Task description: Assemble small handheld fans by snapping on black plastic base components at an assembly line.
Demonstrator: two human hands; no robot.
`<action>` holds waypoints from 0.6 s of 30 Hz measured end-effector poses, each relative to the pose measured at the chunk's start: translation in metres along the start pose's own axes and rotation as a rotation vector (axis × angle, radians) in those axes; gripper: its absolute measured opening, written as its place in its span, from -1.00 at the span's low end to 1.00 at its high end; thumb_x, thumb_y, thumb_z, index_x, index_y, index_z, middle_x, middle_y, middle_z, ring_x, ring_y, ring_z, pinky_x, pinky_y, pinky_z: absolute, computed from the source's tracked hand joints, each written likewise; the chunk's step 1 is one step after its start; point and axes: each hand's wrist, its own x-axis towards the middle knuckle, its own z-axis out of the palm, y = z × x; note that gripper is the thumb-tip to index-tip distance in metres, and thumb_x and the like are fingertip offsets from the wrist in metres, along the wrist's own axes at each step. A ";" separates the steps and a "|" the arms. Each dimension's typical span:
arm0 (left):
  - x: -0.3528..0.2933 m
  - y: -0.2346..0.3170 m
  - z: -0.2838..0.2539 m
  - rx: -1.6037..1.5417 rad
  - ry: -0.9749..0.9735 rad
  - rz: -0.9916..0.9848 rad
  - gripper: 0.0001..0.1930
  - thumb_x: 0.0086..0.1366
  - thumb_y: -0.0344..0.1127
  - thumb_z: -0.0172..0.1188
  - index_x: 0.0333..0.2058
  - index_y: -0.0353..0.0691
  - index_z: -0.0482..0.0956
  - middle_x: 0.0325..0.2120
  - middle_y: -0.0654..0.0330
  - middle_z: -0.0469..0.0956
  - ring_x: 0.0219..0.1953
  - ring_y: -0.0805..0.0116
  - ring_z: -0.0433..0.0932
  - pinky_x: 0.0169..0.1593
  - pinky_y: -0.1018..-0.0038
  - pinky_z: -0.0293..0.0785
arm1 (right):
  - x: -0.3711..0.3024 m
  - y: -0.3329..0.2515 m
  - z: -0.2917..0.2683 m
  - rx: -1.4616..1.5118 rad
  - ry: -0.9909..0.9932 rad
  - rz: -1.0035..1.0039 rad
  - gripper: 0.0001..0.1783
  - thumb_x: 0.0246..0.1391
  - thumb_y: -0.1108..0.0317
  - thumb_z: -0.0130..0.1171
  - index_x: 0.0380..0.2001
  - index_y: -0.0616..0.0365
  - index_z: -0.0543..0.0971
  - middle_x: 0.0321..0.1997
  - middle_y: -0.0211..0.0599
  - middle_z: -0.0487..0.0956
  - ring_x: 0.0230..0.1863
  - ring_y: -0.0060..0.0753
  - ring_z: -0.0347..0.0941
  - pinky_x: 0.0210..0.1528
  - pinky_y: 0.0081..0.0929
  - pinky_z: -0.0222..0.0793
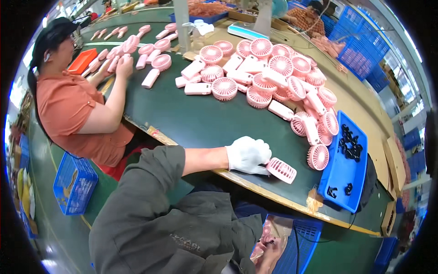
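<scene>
My left hand (248, 155), in a white glove, is closed around a pink handheld fan near the table's front edge. The round slatted head (281, 170) of that fan sticks out to the right, and its handle is mostly hidden in the glove. Beyond the hand lies a large heap of similar pink fans (262, 82), some showing their grilles and others their handles. One fan (318, 157) at the heap's near end rests beside a blue tray (353, 205) with small black parts in it. I cannot make out my right hand.
On the left, a person in an orange shirt (75, 109) handles pink fans. An orange tray (82, 60) is by that person. Blue crates stand on the floor (75, 185) and below the table edge (310, 230). A post (181, 25) rises behind the fans.
</scene>
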 end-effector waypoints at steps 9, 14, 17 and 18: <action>0.003 0.014 -0.014 0.005 0.043 -0.162 -0.50 0.09 0.19 0.20 -0.76 -0.09 0.56 -0.76 0.06 0.49 -0.67 0.06 0.52 -0.57 0.27 0.42 | -0.019 -0.112 0.139 -0.475 -0.310 -0.718 -0.75 -0.06 0.67 0.05 -0.23 0.38 0.49 -0.41 -0.31 0.32 -0.49 -0.53 0.25 -0.49 -0.60 0.18; -0.014 0.006 -0.014 -0.511 0.176 -0.621 -0.59 0.18 0.13 0.12 -0.50 -0.09 0.69 -0.68 0.11 0.55 -0.58 0.29 0.58 -0.42 0.45 0.48 | -0.017 -0.174 0.186 -0.247 -0.384 -0.838 -0.88 -0.03 0.68 0.11 -0.36 0.37 0.50 -0.31 -0.20 0.45 -0.48 -0.48 0.42 -0.47 -0.61 0.38; -0.028 0.012 -0.017 -1.293 0.226 -0.648 -0.71 0.22 -0.20 0.23 -0.25 -0.35 0.62 -0.40 0.22 0.62 -0.34 0.62 0.52 -0.22 0.60 0.44 | -0.012 -0.204 0.208 0.054 -0.336 -0.775 -0.94 0.06 0.66 0.15 -0.36 0.38 0.51 -0.27 -0.27 0.44 -0.39 -0.58 0.38 -0.41 -0.69 0.32; -0.034 0.015 -0.013 -1.410 0.222 -0.665 -0.68 0.23 -0.25 0.24 -0.14 -0.37 0.57 -0.29 0.22 0.61 -0.25 0.54 0.53 -0.13 0.59 0.44 | -0.007 -0.212 0.212 0.064 -0.310 -0.830 -0.94 0.06 0.65 0.17 -0.36 0.38 0.52 -0.27 -0.28 0.44 -0.37 -0.59 0.37 -0.40 -0.69 0.32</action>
